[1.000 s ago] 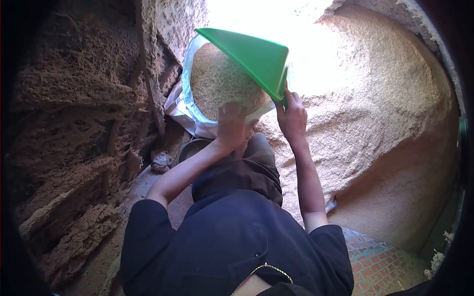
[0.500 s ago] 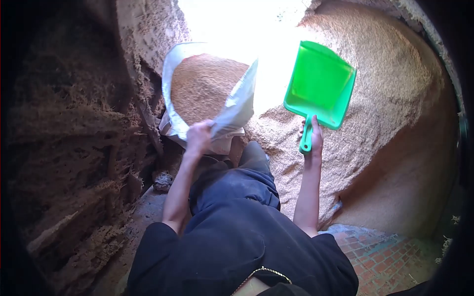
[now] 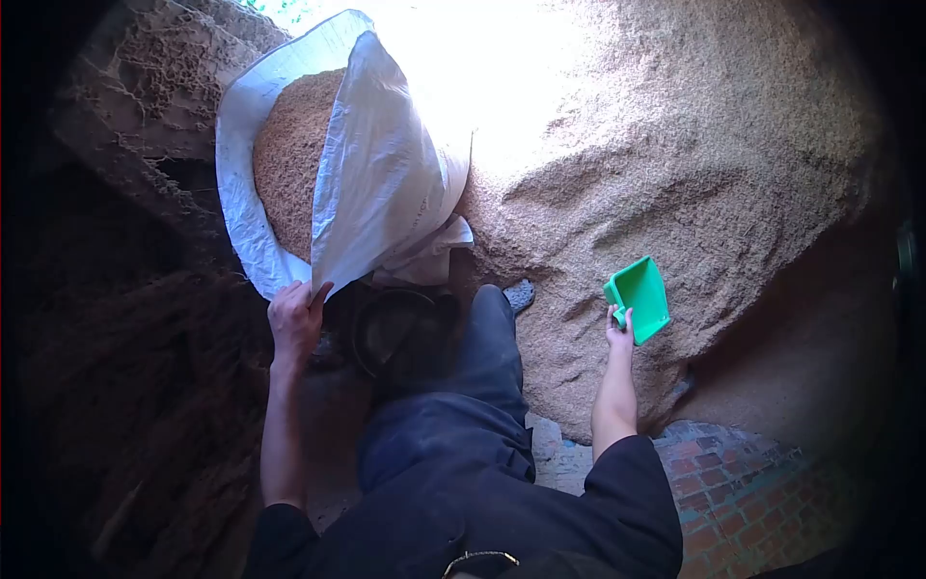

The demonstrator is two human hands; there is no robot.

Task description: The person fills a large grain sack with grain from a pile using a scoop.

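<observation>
Right of the sack (image 3: 376, 183), right hand (image 3: 617, 333) grips the scoop (image 3: 641, 297), pan pointing up the heap (image 3: 675, 164); left hand (image 3: 294, 318) pinches the sack's rim.

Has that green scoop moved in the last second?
Yes. The green scoop, held in the right hand, swung from above the sack rightward and down to the grain heap.
</observation>
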